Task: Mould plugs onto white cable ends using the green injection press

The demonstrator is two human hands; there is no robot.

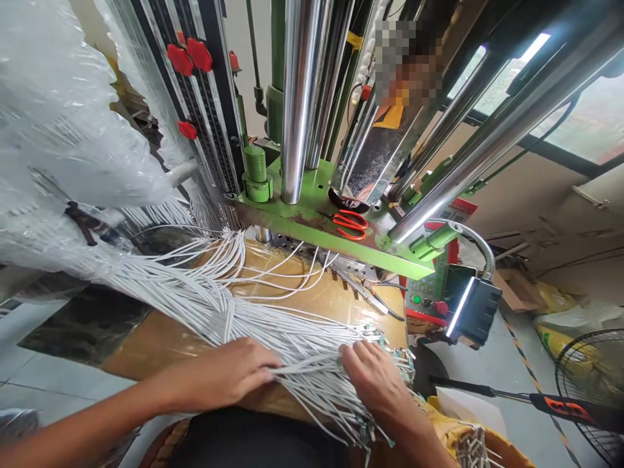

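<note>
— Material in hand?

— White cables (287,325), slim, round and smooth-skinned, massed in a thick, loosely fanned bundle. Finished with small teal-and-white tips (375,335), blocky in outline (too small for finer detail).

— Lying where?

— On the tan work surface (322,302), flat and glossy, between the hands and just beyond them, with some strands spilling nearer the body beside the right hand.

— Which way pointing?

— Long axis roughly sideways, from well left of the left hand to the right hand. Tips toward the right, spread around the right hand, some beyond, some on the near side.

— And the grip?

— Left hand (234,367): nearly closed, thumb and forefinger pinching a thin sheaf of cables. Right hand (373,374): fingers curled down over the same sheaf, little gap showing; cannot tell how tightly.

— Farther off?

— Beyond both hands, a painted green metal plate (297,218), carrying polished cylindrical columns (297,97) and red loop-handled scissors (358,227). Far left of the left hand, crinkled clear plastic film (73,104). Just beyond the right hand and the tips, a slim metal tool (373,299).
</note>
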